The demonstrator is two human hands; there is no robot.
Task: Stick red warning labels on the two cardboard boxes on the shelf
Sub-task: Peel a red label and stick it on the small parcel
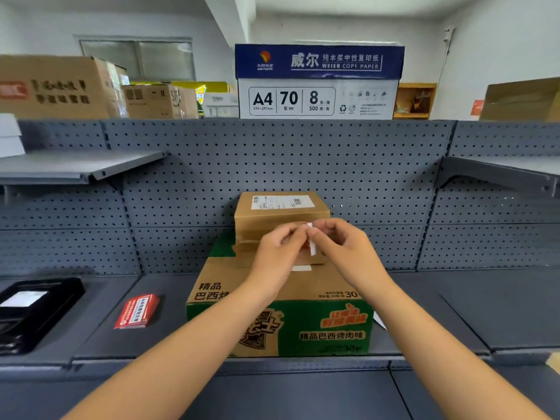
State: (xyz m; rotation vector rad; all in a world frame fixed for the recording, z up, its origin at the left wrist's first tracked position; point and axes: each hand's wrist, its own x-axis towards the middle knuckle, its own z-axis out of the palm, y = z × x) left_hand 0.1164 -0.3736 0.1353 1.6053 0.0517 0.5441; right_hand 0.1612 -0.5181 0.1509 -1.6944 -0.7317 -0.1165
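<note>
Left hand (277, 248) and right hand (344, 247) are pinched on one red label (306, 245), held before the small box (281, 216) stacked on the large box (281, 316); its white backing (313, 251) should be peeled slowly; adhesive is best kept untouched.

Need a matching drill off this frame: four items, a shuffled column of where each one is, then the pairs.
Items
1. small brown box
2. stack of red labels
3. copy paper box
4. single label

Places
A. pinched between left hand and right hand
B. on the shelf, left of the green box
C. on top of the green box
D. above the pegboard

Pairs: 1-C, 2-B, 3-D, 4-A
</note>
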